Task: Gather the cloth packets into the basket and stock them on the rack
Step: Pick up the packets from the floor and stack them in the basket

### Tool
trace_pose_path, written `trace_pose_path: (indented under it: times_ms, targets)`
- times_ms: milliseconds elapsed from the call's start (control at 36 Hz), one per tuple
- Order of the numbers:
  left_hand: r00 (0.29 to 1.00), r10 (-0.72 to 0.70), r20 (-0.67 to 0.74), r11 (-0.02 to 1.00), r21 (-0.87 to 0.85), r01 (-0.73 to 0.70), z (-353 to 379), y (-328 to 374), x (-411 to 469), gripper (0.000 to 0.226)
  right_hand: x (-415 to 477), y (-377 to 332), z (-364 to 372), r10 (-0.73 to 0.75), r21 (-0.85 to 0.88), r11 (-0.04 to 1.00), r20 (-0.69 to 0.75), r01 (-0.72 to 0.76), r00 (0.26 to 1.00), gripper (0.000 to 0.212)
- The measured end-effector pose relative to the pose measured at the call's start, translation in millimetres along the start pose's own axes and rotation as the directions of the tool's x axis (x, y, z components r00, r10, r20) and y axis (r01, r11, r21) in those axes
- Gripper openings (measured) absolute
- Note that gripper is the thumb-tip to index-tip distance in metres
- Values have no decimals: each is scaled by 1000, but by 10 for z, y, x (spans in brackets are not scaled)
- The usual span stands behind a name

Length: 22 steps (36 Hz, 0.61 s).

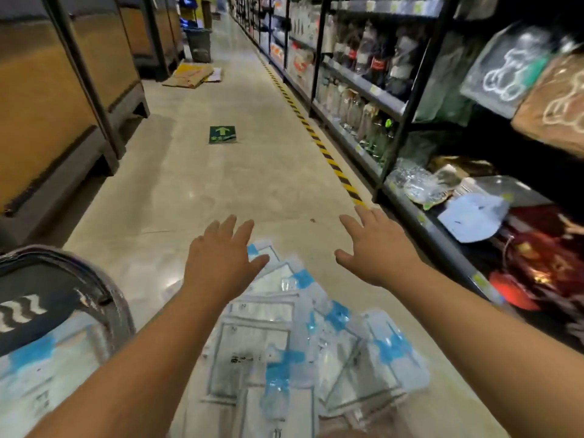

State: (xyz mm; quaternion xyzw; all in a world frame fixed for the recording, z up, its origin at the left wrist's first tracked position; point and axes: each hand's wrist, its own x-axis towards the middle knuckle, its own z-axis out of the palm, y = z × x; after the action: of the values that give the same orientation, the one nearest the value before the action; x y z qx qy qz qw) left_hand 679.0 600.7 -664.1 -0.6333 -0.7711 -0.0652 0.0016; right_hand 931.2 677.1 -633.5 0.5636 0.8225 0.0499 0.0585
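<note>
Several clear cloth packets (284,336) with white cloth and blue tape lie in a loose pile on the aisle floor in front of me. My left hand (221,257) is stretched out above the pile's far end, fingers straight and spread, holding nothing. My right hand (376,251) hovers to the right of the pile, also spread and empty. The dark round basket (104,298) stands at the lower left with a packet (41,374) inside it. The black rack (407,210) runs along the right side.
The rack's shelves hold bottles (373,58), bagged goods (423,184) and folded textiles (553,105). A yellow-black floor stripe (316,134) runs beside it. Wooden units (47,115) line the left. Flattened cardboard (192,75), a bin (199,42) and a green arrow sticker (222,134) are farther down the aisle.
</note>
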Motion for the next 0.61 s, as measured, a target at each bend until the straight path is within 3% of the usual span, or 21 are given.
trace_pose_path:
  times_ms: [194, 472, 611]
  targets:
    - [991, 50, 127, 999, -10, -49, 914, 433, -165, 79, -156, 333, 874, 30, -25, 999, 129, -27, 991, 79]
    - [932, -25, 362, 999, 28, 16, 2098, 77, -831, 91, -387, 276, 2083, 26, 4, 1000, 305, -29, 952, 73]
    - [910, -33, 414, 999, 30, 23, 2487, -87, -1166, 98, -541, 105, 2619, -26, 25, 1000, 384, 18, 923, 73]
